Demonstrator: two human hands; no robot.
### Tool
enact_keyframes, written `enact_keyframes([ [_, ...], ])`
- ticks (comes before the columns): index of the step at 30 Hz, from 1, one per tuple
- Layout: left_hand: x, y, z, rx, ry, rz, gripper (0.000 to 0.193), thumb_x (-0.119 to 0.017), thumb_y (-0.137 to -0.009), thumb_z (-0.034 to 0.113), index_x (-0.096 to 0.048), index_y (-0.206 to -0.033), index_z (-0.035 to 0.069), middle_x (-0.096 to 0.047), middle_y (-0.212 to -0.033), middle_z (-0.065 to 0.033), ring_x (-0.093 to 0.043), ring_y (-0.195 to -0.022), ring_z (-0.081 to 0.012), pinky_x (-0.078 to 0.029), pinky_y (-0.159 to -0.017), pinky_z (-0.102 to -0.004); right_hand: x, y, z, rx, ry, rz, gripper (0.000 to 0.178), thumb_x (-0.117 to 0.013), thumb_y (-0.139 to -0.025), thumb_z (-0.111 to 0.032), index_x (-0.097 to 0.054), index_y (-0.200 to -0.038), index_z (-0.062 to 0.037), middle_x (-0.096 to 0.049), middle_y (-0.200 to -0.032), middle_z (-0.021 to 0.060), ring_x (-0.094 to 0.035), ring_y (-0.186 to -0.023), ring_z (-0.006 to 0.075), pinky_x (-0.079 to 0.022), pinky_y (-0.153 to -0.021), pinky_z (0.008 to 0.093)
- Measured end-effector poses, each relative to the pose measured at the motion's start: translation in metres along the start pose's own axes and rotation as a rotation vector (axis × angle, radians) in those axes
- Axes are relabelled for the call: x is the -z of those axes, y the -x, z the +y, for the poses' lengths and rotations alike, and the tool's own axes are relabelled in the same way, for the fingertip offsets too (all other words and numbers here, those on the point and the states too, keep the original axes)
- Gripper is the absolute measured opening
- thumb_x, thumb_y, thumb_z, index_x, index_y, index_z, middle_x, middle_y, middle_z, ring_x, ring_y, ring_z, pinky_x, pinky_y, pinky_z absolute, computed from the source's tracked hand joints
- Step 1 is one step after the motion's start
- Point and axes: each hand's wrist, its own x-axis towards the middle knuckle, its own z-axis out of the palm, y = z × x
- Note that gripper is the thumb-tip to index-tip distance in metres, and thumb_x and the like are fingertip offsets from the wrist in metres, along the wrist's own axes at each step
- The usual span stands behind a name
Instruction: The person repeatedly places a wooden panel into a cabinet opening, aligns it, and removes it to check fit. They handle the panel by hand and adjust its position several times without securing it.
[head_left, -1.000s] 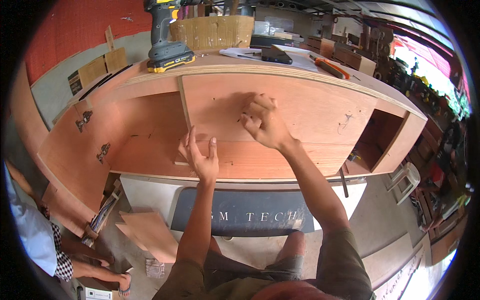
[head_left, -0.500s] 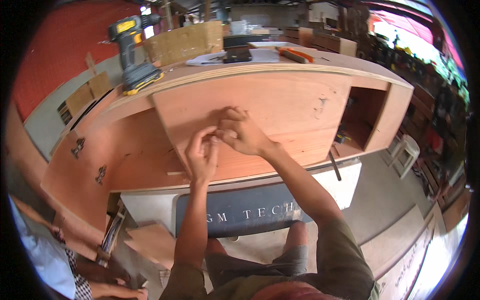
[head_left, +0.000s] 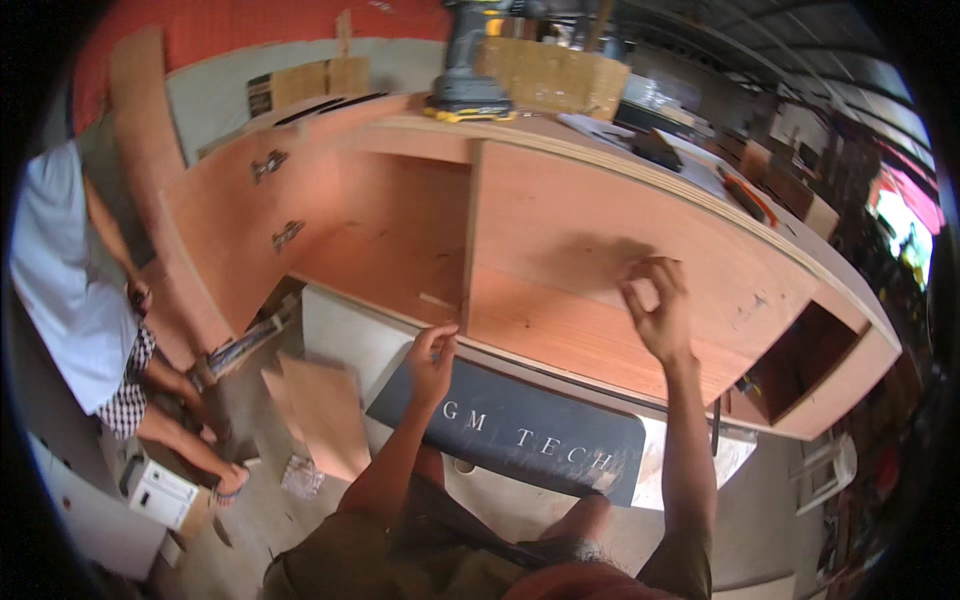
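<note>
A long wooden cabinet (head_left: pixel 560 215) stands in front of me. My left hand (head_left: pixel 432 362) is at its lower front edge, near the bottom of the upright panel edge beside the open left compartment (head_left: pixel 400 225). Its thumb and fingers are pinched together; anything between them is too small to make out. Further right, my right hand (head_left: pixel 662 315) hovers before the broad middle panel (head_left: pixel 570 210), casting a shadow on it. The fingers curl toward the thumb in a loop, and what they hold, if anything, cannot be seen. At the left, a cabinet door (head_left: pixel 235 225) with two metal hinges hangs open.
On the cabinet top stand a cordless drill (head_left: pixel 470 75), papers, and an orange-handled tool (head_left: pixel 750 200). A dark lettered board (head_left: pixel 510 425) lies below the front. Someone in a white shirt (head_left: pixel 75 280) stands at the left. A white stool (head_left: pixel 830 470) is at the right.
My hands, together before the middle panel earlier, have parted: the left is lower at the front edge, the right further right. The view has turned left, bringing more of the other person in.
</note>
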Motion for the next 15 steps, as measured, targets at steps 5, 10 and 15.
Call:
enact_keyframes([
  [5,0.122,0.167,-0.096,0.46,-0.366,0.0,0.012,-0.071,-0.093,0.007,-0.072,-0.105,0.007,-0.075,-0.099,-0.0119,-0.072,-0.088,-0.0273,-0.057,-0.076,-0.0364,-0.001,-0.01,0.002,0.089,0.126,0.12,0.02,-0.074,-0.085,0.005,-0.068,-0.103,-0.0035,-0.068,-0.11,0.0137,-0.061,-0.11,0.0346,-0.047,-0.098,0.0444],
  [10,0.225,0.343,-0.117,0.742,-0.811,-0.111,0.016,-0.063,-0.09,0.008,-0.072,-0.103,0.008,-0.073,-0.093,-0.0163,-0.07,-0.088,-0.0365,-0.055,-0.084,-0.0484,0.014,-0.032,0.022,0.391,0.369,0.217,0.02,-0.073,-0.093,0.001,-0.07,-0.113,-0.0017,-0.072,-0.11,0.0115,-0.067,-0.104,0.028,-0.052,-0.094,0.0402],
  [15,0.25,0.371,-0.082,0.978,-0.897,-0.189,0.029,-0.056,-0.091,0.009,-0.074,-0.114,0.01,-0.068,-0.1,-0.0229,-0.063,-0.101,-0.0413,-0.049,-0.091,-0.0525,0.028,-0.096,0.066,0.585,0.645,0.336,0.027,-0.076,-0.095,-0.023,-0.072,-0.107,0.0,-0.074,-0.103,0.0128,-0.071,-0.093,0.0289,-0.057,-0.081,0.0424],
])
